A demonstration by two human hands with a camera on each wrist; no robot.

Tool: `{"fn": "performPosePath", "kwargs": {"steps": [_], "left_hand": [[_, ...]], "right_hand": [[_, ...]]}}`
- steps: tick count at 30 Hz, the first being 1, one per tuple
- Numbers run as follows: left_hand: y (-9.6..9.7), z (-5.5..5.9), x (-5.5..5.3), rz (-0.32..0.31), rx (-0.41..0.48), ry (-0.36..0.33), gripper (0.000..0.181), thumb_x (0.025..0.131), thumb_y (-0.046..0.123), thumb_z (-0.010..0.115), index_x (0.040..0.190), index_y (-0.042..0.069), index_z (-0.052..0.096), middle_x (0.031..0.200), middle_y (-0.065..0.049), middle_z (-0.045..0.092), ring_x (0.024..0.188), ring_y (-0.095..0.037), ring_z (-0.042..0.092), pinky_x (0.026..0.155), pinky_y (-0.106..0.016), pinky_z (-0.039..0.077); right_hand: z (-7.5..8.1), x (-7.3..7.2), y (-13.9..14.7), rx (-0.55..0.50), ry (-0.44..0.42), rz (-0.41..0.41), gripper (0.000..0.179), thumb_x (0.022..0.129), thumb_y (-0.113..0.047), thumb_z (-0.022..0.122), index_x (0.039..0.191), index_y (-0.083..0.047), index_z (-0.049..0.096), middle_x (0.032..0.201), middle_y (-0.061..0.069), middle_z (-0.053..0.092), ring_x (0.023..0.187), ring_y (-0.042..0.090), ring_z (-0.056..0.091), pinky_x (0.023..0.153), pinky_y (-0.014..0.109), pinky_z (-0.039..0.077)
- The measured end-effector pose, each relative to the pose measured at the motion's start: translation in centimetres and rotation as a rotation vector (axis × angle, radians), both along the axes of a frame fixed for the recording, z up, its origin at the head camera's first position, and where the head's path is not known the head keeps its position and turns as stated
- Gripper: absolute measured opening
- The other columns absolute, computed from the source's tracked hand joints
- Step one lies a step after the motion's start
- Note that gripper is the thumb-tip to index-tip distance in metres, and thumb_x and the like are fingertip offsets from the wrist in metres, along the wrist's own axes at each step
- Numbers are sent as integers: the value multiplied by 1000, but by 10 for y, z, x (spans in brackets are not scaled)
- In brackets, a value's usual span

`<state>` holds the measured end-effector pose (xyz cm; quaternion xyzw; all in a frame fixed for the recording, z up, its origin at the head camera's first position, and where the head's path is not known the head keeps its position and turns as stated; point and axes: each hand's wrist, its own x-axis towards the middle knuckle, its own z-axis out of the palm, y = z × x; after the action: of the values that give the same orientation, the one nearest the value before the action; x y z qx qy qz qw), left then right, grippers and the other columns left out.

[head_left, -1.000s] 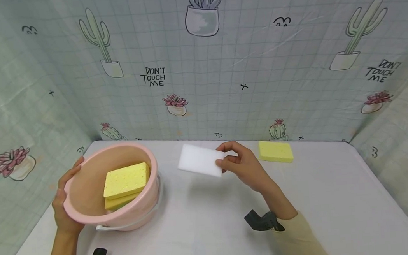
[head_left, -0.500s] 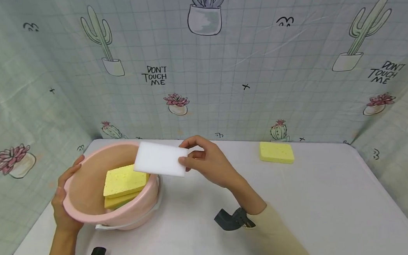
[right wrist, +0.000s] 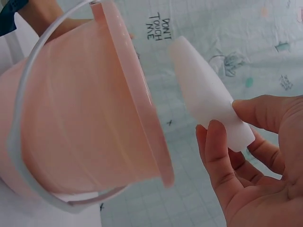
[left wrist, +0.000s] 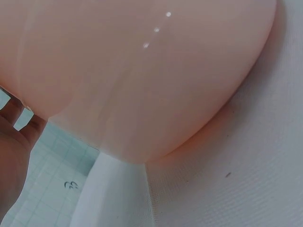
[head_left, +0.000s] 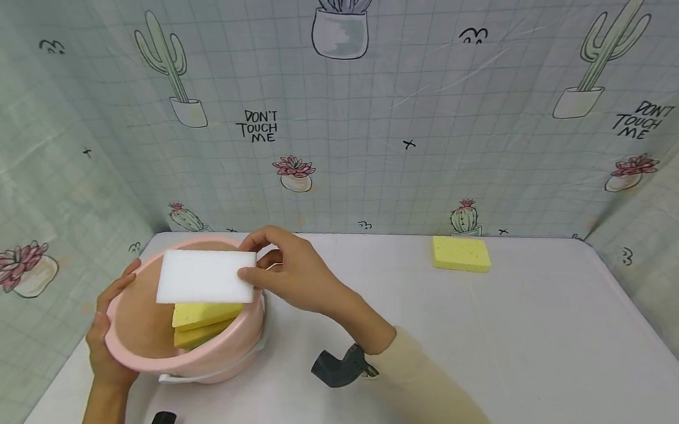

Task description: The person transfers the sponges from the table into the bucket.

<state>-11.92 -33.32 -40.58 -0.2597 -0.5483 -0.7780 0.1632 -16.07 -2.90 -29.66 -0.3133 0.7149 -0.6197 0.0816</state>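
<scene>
My right hand point(head_left: 293, 270) pinches a white sponge point(head_left: 200, 275) by its right end, between thumb and fingers. The sponge is over the mouth of a pink bucket point(head_left: 231, 345), and the right wrist view shows it just outside the rim plane. My left hand point(head_left: 104, 336) grips the bucket's left side near the rim, and the bucket leans toward me. Inside lie yellow sponges point(head_left: 200, 316), stacked and partly hidden by the white one. In the left wrist view, fingers point(left wrist: 33, 130) touch the bucket's edge.
Another yellow sponge point(head_left: 461, 254) lies at the back right of the white table point(head_left: 528, 343). The bucket's pale handle point(head_left: 209, 375) hangs down its near side. A cactus-print cloth point(head_left: 369, 119) stands behind and at both sides.
My right hand has carried the white sponge leftward from beside the bucket to above its mouth. The left hand and the bucket have stayed in place.
</scene>
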Motion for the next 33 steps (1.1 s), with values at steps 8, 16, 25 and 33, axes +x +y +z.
{"fn": "performPosePath", "kwargs": {"steps": [8,16,25,33], "left_hand": [[0,-2,0,-3,9,0,51,95,21,28,143,4,36,156,-11,16,141,-26,20,103,-29,38],[0,0,0,12,14,-22,52,96,22,28,144,5,35,156,-11,16,141,-25,20,104,-29,37],[1,1,0,36,1,-36,53,95,23,29,144,5,36,156,-11,17,140,-24,22,103,-28,38],[0,1,0,31,-3,-21,53,94,23,30,143,5,37,156,-12,17,140,-24,23,103,-28,38]], "right_hand": [[-2,0,-22,169,219,-1,27,87,-11,70,111,-8,57,104,-5,55,84,1,56,73,13,49],[-5,3,-34,248,315,39,23,87,-9,70,108,-7,58,101,-4,52,83,2,55,73,12,49],[-8,7,-38,319,369,75,17,87,-10,69,102,-9,60,97,-7,57,82,0,52,71,8,46],[-8,8,-43,369,411,148,15,87,-12,70,100,-10,64,88,-9,58,78,-3,52,71,7,45]]}}
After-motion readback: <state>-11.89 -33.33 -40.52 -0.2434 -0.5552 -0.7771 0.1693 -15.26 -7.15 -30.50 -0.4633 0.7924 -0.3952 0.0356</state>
